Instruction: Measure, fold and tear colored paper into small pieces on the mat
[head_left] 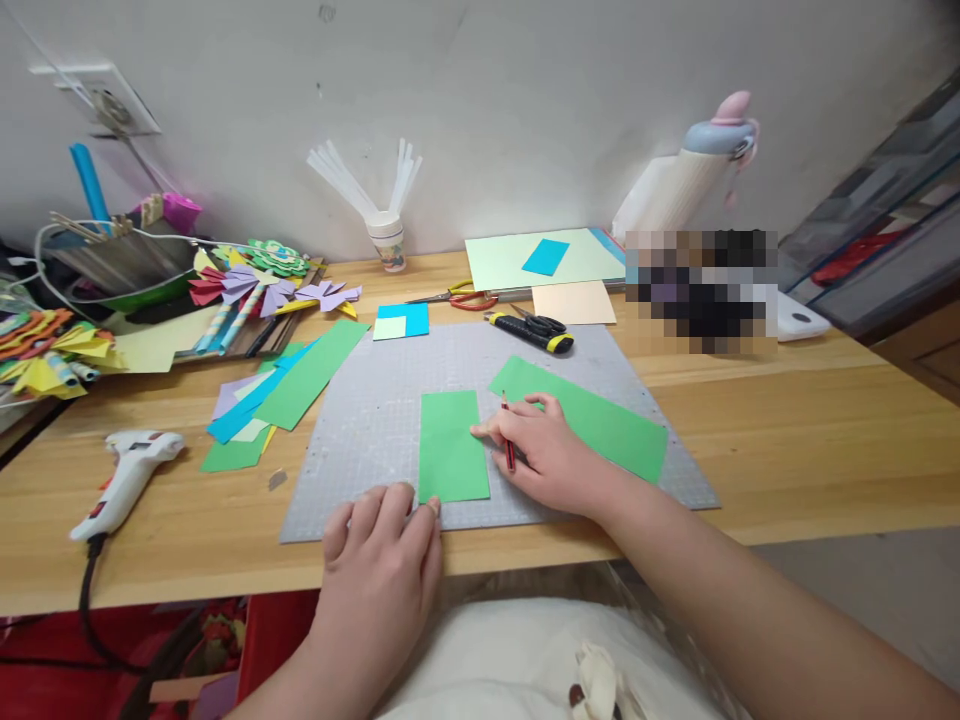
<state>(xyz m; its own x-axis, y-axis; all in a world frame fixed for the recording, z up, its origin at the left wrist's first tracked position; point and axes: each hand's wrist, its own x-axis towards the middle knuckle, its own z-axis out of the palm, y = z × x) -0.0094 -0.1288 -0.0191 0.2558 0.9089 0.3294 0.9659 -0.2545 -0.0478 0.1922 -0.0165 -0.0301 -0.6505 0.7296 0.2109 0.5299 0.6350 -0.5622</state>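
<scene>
A green paper rectangle (453, 445) lies flat on the grey cutting mat (360, 440). At its lower left corner, my left hand (386, 545) rests with bent fingers slightly apart on the mat, the thumb touching the paper. My right hand (551, 455) holds a red-and-black pencil (509, 440), its sharpened tip pointing away from me. One fingertip of that hand touches the rectangle's right edge. Partly under the right hand and wrist is a longer green paper strip (592, 415), lying at a slant.
Around the mat are a black-and-yellow utility knife (529, 332), black scissors (541, 322), red-handled scissors (472, 297) and paper scraps (262, 395). A glue gun (127, 480) lies left. Behind stand a paper cup (387, 243) with white strips and a bottle (694, 185).
</scene>
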